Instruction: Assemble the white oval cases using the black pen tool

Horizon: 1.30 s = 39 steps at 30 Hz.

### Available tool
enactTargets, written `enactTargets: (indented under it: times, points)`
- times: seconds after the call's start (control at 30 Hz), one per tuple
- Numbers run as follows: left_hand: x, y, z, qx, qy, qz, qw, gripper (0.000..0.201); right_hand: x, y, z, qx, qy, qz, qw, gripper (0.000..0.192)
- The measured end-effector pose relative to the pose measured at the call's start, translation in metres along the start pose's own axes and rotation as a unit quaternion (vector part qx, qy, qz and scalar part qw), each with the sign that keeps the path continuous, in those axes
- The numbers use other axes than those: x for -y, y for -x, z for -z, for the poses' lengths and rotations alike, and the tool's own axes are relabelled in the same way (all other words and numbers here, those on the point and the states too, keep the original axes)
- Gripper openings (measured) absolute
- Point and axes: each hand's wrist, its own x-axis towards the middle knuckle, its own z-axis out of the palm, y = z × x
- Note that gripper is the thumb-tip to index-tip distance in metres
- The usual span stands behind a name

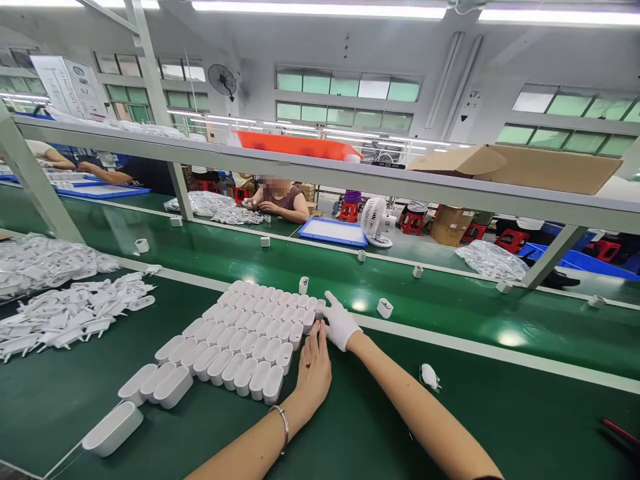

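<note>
Nearest the camera, on the green bench top (350, 427), a lone white oval housing (113, 428) lies at lower left, apart from the main block of white oval housings (240, 337) packed upright in slanting rows. Left hand (313, 370), bare with a bracelet at the wrist, lies flat with fingers together against the block's right edge. Right hand (339, 323), in a white glove, has fingers extended and touches the block's far right corner; neither hand pinches anything. Loose white plug parts (75, 313) are heaped at left. Beyond, single housings (385, 307) stand on the green conveyor belt (450, 300). Farther off, a seated co-worker (280, 200) works beside a small white fan (376, 223).
</note>
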Motion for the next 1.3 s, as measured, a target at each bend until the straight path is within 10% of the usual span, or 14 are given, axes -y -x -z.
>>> enactTargets:
  times: [0.23,0.37,0.53,0.63,0.73,1.0,1.3]
  points:
    - [0.003,-0.004,-0.007,0.034,0.069,0.017,0.997,0.067,-0.009,0.03,0.007,0.025,-0.085,-0.007,0.996,0.01]
    - [0.005,-0.006,-0.008,0.115,0.118,-0.029,0.986,0.054,-0.018,0.095,0.034,0.022,-0.143,-0.008,0.989,0.037]
    - [0.008,-0.008,-0.007,0.159,0.139,-0.037,0.977,0.041,-0.058,0.163,0.094,-0.121,-0.02,-0.26,0.958,0.054]
    - [0.008,-0.009,-0.008,0.163,0.138,-0.017,0.977,0.052,-0.086,0.191,0.117,-0.035,0.054,-0.296,0.953,0.077]
    - [0.008,-0.011,-0.008,0.171,0.139,-0.012,0.975,0.062,-0.099,0.205,0.106,0.044,0.013,-0.268,0.962,0.072]
    - [0.007,-0.012,-0.003,0.182,0.136,-0.014,0.974,0.062,-0.087,0.21,0.086,0.001,0.025,-0.344,0.939,0.057]
    - [0.007,-0.011,-0.005,0.214,0.167,-0.036,0.962,0.063,-0.108,0.222,0.077,0.012,-0.106,-0.189,0.976,0.052]
